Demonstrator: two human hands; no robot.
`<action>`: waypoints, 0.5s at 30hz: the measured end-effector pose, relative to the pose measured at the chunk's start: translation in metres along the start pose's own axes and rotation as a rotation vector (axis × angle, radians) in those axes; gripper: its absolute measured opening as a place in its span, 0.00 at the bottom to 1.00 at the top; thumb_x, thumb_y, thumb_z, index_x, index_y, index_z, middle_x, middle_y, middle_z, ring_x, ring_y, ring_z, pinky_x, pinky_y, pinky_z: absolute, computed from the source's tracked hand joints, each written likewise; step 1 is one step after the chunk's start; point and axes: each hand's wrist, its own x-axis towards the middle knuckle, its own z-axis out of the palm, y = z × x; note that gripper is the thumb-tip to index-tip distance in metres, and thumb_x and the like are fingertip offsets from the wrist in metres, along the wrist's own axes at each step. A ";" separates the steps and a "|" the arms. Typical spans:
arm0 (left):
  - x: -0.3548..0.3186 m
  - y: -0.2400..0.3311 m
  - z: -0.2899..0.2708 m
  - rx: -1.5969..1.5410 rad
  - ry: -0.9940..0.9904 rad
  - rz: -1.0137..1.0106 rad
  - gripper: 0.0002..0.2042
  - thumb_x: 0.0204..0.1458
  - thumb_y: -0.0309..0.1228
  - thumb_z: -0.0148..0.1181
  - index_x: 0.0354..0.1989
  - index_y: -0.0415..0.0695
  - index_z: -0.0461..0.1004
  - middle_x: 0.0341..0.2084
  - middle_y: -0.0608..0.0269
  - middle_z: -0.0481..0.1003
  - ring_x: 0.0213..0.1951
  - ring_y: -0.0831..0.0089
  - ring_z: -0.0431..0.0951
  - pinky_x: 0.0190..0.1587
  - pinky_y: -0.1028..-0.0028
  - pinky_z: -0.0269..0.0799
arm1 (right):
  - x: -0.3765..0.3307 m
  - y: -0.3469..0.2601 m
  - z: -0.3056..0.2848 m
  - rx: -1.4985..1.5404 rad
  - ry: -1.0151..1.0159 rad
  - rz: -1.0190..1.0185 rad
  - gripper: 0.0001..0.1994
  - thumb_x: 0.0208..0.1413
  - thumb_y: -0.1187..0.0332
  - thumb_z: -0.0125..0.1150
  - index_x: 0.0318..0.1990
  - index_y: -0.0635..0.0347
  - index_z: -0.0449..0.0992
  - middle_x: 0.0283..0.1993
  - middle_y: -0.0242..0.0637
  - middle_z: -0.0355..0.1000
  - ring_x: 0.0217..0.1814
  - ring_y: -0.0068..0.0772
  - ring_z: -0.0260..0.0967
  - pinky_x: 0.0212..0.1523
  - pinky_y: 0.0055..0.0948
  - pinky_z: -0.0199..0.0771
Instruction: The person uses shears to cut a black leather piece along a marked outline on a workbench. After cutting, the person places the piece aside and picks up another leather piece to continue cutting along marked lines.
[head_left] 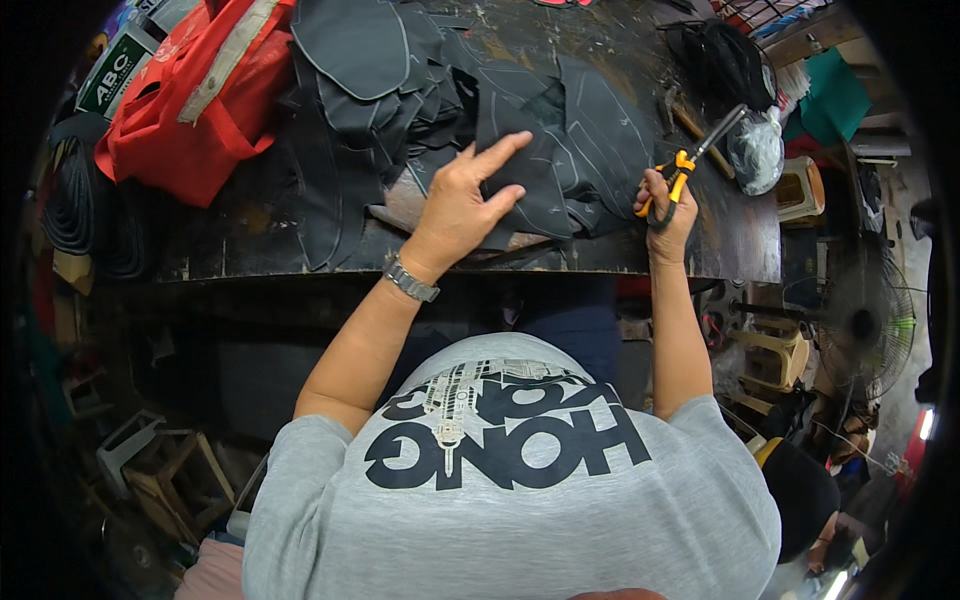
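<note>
A person in a grey T-shirt stands at a dark, scuffed counter [735, 245], the right hand [668, 212] gripping a pair of scissors [684, 168] by its yellow-and-black handles, the blades angled up and away toward the far right. The left hand [468, 205], a metal-banded watch [408, 282] at its wrist, holds nothing, its thumb and index finger spread over black pieces [612, 125] marked with pale outlines; from overhead, it is hard to tell whether the fingertips touch them. The pieces lie overlapping across the middle of the counter, between the two hands and beyond, with a thicker heap [400, 105] of the same dark material past the left hand, toward the left. A bright red bag [200, 120] with a pale strap sits at the counter's left side, near a roll of black material [85, 205] by the left edge. To the right, a wooden-handled tool [690, 122] lies just beyond the scissors, near a clear plastic bag [756, 152] and a black bundle [715, 60]. A fan [865, 320] stands off to the right, beside a yellowish stool [778, 352].
</note>
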 end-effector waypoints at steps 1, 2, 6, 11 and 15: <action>0.000 0.000 -0.001 -0.020 -0.016 0.026 0.26 0.45 0.20 0.65 0.56 0.43 0.73 0.48 0.51 0.76 0.50 0.63 0.76 0.53 0.72 0.69 | 0.000 0.000 0.000 -0.010 0.008 0.002 0.11 0.53 0.65 0.68 0.35 0.63 0.75 0.22 0.29 0.70 0.20 0.19 0.67 0.21 0.18 0.68; 0.000 0.001 -0.002 -0.020 -0.035 0.014 0.25 0.46 0.20 0.65 0.56 0.43 0.73 0.48 0.51 0.76 0.50 0.63 0.76 0.53 0.72 0.70 | -0.001 -0.001 0.000 -0.032 0.009 0.006 0.11 0.54 0.65 0.67 0.35 0.62 0.74 0.22 0.29 0.69 0.21 0.18 0.68 0.22 0.18 0.69; 0.001 0.004 -0.006 -0.004 -0.056 0.023 0.25 0.45 0.21 0.66 0.56 0.43 0.73 0.48 0.52 0.76 0.49 0.64 0.76 0.54 0.72 0.69 | -0.006 0.000 0.001 -0.104 -0.008 -0.001 0.11 0.55 0.64 0.67 0.36 0.62 0.74 0.23 0.28 0.69 0.22 0.17 0.67 0.24 0.17 0.69; -0.002 0.002 -0.003 0.043 -0.002 0.008 0.25 0.45 0.21 0.66 0.56 0.42 0.73 0.48 0.53 0.77 0.49 0.63 0.76 0.54 0.72 0.68 | -0.008 0.000 0.002 -0.147 -0.038 0.003 0.11 0.55 0.64 0.68 0.37 0.61 0.74 0.24 0.27 0.70 0.23 0.16 0.67 0.25 0.17 0.69; -0.001 -0.002 -0.001 0.010 0.084 0.035 0.26 0.46 0.21 0.66 0.57 0.41 0.72 0.51 0.55 0.74 0.53 0.67 0.74 0.57 0.73 0.67 | -0.011 -0.008 0.005 -0.042 -0.104 0.027 0.10 0.54 0.67 0.68 0.34 0.61 0.74 0.23 0.28 0.69 0.22 0.17 0.67 0.25 0.17 0.70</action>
